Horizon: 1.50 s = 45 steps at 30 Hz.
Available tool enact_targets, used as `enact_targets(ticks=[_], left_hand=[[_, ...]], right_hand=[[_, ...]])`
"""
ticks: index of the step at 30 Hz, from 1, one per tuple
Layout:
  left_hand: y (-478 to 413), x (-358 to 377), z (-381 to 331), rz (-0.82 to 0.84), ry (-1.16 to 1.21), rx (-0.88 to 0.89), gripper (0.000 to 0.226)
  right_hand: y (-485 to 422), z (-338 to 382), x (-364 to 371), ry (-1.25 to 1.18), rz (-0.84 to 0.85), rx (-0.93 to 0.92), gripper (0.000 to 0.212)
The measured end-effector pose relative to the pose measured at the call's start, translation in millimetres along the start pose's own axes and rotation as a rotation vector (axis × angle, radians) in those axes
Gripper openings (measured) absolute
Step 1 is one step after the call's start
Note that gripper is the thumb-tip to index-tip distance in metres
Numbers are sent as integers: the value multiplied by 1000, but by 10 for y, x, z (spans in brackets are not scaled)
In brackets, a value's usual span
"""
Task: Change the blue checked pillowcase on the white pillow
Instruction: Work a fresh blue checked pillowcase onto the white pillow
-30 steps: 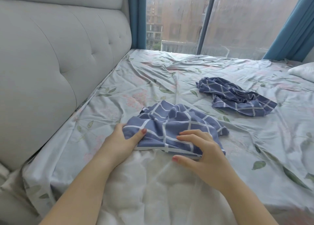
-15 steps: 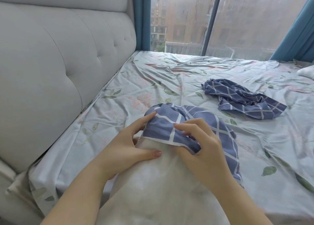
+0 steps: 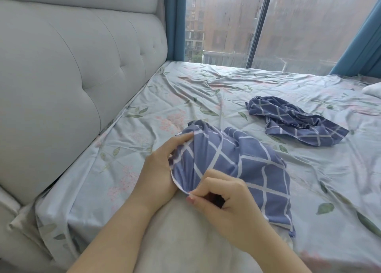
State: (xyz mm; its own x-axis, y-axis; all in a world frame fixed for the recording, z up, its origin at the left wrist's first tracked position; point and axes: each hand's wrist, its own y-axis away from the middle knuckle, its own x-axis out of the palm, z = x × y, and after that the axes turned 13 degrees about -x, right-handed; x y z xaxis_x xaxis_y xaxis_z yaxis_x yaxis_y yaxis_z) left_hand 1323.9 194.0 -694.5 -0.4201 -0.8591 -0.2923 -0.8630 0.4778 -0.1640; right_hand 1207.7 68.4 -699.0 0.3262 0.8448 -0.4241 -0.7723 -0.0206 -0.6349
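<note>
**Pillowcase hem held by 2 hands**

The grey padded headboard [image 3: 72,76] is seen along the left of the frame. At lower centre, the edge of the blue checked pillowcase [image 3: 237,163] is gripped by the left hand [image 3: 158,169], and its hem is pinched by the right hand [image 3: 224,206], just beside it. The white pillow [image 3: 175,235] is found beneath them at bottom centre, with the case draped over its far end. At centre right, a 2nd checked pillowcase [image 3: 292,124] is seen crumpled on the floral bed sheet [image 3: 206,91].

Soft window [image 3: 309,25] daylight, wide-angle warping
</note>
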Motion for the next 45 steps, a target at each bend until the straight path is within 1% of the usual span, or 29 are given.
enact_targets(ticks=[2,3,4,6,7,9,12,16,18,20,23,24,27,30,32,33,34,36,38,41,43,45], left_hand=[[25,18,-4,-38,-53,-26,54],[39,27,-12,-35,-77,-25,56],[54,33,-23,-30,-80,-23,55],[51,28,-29,-27,-34,-52,50],[38,18,-16,-16,-17,-77,51],[19,-15,16,20,-43,-115,63],[13,-79,43,70,-103,-167,80],[51,-148,37,138,-122,-213,83],[96,-187,39,173,-126,-225,85],[172,-229,44,210,-97,-228,80],[329,-292,72,211,-16,-228,56],[382,-313,91,207,8,-233,51],[496,-366,214,150,-10,-255,50],[533,-405,298,60,-55,-280,48],[530,-411,321,20,-84,-285,45],[526,-405,328,6,-94,-285,43],[522,-396,316,-5,-98,-284,42],[517,-367,282,-31,-103,-291,45],[513,-334,251,-39,-114,-287,43],[519,-314,229,-8,-104,-282,42],[514,-324,235,31,-82,-268,40],[528,-335,227,85,-7,-267,37]], right_hand=[[24,22,-41,-163,141,76,15],[29,29,-61,-236,175,110,15],[31,34,-72,-287,175,135,15],[34,33,-66,-320,98,153,14],[39,25,-51,-313,47,151,15],[50,8,-22,-292,-27,129,17],[50,-18,-16,-283,-107,127,12],[47,-40,-5,-289,-113,142,16],[44,-49,12,-255,-107,142,13],[35,-59,23,-208,-113,140,10],[16,-80,6,-183,-130,131,11],[15,-86,-3,-182,-122,130,12],[20,-81,11,-152,-70,136,14],[26,-65,93,-43,-30,135,12],[39,-31,139,13,-56,70,7],[48,10,151,44,-68,5,6],[59,67,164,84,-64,-77,10],[95,212,208,120,-1,-243,15],[140,323,292,87,97,-304,15],[178,294,386,98,181,-216,23],[167,245,363,84,164,-121,31],[147,224,301,77,135,-57,42]])
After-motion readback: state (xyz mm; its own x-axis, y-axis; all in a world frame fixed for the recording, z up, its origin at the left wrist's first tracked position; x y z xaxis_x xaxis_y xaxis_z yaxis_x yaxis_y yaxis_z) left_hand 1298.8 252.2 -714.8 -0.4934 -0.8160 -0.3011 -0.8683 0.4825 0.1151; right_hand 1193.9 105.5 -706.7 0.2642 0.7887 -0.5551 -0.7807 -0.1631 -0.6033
